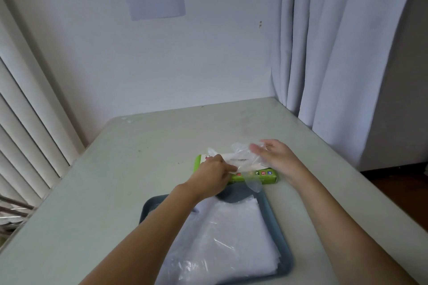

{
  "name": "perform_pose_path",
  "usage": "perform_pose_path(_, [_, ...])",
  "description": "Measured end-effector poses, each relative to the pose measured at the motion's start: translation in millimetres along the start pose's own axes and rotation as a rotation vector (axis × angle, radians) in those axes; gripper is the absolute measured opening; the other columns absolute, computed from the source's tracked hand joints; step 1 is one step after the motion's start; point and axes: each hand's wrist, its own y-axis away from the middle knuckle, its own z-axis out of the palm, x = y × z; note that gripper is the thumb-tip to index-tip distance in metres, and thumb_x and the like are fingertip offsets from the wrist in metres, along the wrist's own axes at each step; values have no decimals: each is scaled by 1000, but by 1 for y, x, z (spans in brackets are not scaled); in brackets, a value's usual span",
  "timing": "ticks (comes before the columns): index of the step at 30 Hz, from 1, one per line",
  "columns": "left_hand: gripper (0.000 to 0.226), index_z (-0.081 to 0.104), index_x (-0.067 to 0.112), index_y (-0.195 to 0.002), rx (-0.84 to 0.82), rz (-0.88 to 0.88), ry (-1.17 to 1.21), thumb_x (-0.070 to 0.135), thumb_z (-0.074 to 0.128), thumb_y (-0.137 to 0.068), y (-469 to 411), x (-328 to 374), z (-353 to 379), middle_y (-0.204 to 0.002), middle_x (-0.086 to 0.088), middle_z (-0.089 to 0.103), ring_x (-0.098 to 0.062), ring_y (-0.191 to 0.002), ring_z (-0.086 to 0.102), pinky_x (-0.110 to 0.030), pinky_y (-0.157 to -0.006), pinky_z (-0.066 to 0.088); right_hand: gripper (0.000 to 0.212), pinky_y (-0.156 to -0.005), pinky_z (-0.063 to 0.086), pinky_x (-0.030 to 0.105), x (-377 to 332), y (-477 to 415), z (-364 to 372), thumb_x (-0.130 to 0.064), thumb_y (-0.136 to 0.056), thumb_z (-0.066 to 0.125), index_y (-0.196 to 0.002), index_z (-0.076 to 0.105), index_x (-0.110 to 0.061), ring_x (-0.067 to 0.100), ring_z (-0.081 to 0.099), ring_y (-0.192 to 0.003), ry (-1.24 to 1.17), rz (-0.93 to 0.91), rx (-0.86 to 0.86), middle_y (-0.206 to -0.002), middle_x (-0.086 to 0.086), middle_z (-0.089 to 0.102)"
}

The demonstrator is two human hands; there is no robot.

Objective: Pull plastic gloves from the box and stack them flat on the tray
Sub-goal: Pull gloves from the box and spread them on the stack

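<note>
Left hand [213,174] lies on the box [266,177], its grip we can't tell; right hand [276,157] pinches a glove [240,157] rising from the box top, toward one o'clock. At six o'clock of the box, our tray [286,264] holds a flat glove stack [231,233].

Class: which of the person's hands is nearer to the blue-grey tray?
Left. The left hand lies on the green box, just beyond the far rim of the tray. The right hand is farther back, at the box's right end, holding a plastic glove.
</note>
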Motion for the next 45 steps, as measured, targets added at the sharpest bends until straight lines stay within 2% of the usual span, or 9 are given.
perform_pose_path(3, [39, 55, 37, -132, -41, -42, 6, 51, 43, -97, 0, 2, 2, -114, -7, 47, -27, -113, 43, -34, -100, 33, 26, -58, 37, 27, 5, -1, 3, -22, -82, 74, -63, 60, -10, 20, 48, -61, 185, -95, 78, -63, 10, 57])
perform_pose_path(11, [43, 64, 24, -117, -122, -130, -130, 51, 37, -98, -7, 13, 1, -118, -13, 46, -34, -113, 44, -38, -94, 36, 30, -83, 53, 38, -30, 12, 5, -8, -90, 59, -64, 71, -19, 22, 67, -76, 20, -363, 234, -70, -3, 72])
perform_pose_path(17, [31, 68, 15, -105, -147, -191, 105, 42, 57, -92, -7, 14, -13, -106, -11, 59, -28, -100, 56, -30, -80, 44, 16, -68, 54, 20, -111, 53, -31, -1, -89, 61, -88, 71, -13, 7, 61, -64, -43, -390, -113, -74, 4, 67])
perform_pose_path(21, [20, 68, 7, -88, 76, -334, 362, 23, 58, -93, -3, 4, -50, -99, -17, 65, -29, -94, 60, -33, -85, 48, 38, -62, 49, 20, -141, 82, -48, 2, -84, 67, -116, 64, -18, 15, 62, -64, 159, -305, -365, -76, 4, 67])
perform_pose_path(24, [47, 70, 11, -92, 200, -289, 680, 49, 43, -98, 12, 13, -87, -100, -8, 68, -19, -85, 63, -29, -78, 47, 54, -62, 47, 22, -158, 97, -50, -1, -80, 72, -124, 58, -28, 19, 59, -65, 299, -279, -503, -89, 8, 68])
perform_pose_path(27, [79, 62, 17, -121, -54, 84, 1004, 79, 42, -77, 45, 29, -112, -123, 0, 66, -12, -114, 61, -30, -100, 44, 62, -67, 49, 26, -171, 110, -44, -2, -80, 72, -130, 51, -32, 19, 59, -69, 450, -268, -678, -103, 8, 70])
perform_pose_path(31, [96, 53, 5, -132, -285, 369, 830, 75, 64, -67, 73, 54, -117, -136, -3, 57, -18, -130, 49, -42, -115, 31, 64, -67, 51, 28, -180, 127, -30, 6, -79, 71, -130, 48, -24, 20, 60, -69, 549, -239, -833, -106, 6, 68])
perform_pose_path(39, [58, 65, 25, -118, -302, 243, 772, 46, 79, -66, 105, 61, -99, -123, 2, 65, -16, -121, 57, -49, -111, 36, 59, -81, 51, 17, -188, 159, -8, 0, -83, 70, -132, 48, -23, 2, 61, -99, 677, -310, -901, -105, 1, 69])
perform_pose_path(45, [34, 71, 6, -106, -59, 155, 1036, 21, 77, -77, 128, 50, -97, -108, -16, 71, -31, -103, 67, -50, -99, 48, 40, -80, 58, 32, -191, 156, 1, -26, -96, 52, -133, 48, -11, 25, 67, -91, -155, -216, -503, -112, 21, 66])
